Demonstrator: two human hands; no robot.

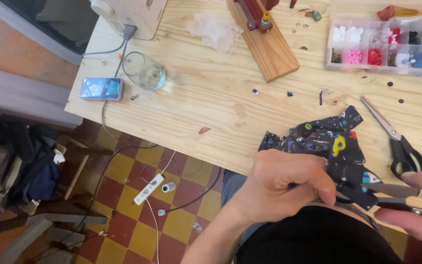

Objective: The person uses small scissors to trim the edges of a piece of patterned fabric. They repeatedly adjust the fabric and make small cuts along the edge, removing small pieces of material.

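Our left hand point(282, 183) pinches the soft, floppy dark cloth point(326, 144) by its edge; at three o'clock our right hand point(413, 205) grips small scissors point(391, 195).

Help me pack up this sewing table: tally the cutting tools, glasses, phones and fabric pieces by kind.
Scissors: 2, one black-handled pair lying on the table, one pair in the right hand
Drinking glass: 1
Phone: 1
Printed dark fabric piece: 1
Total: 5

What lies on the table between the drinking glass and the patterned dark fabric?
In the head view, mostly bare wood between the glass and the fabric; only a small brown scrap lies there.
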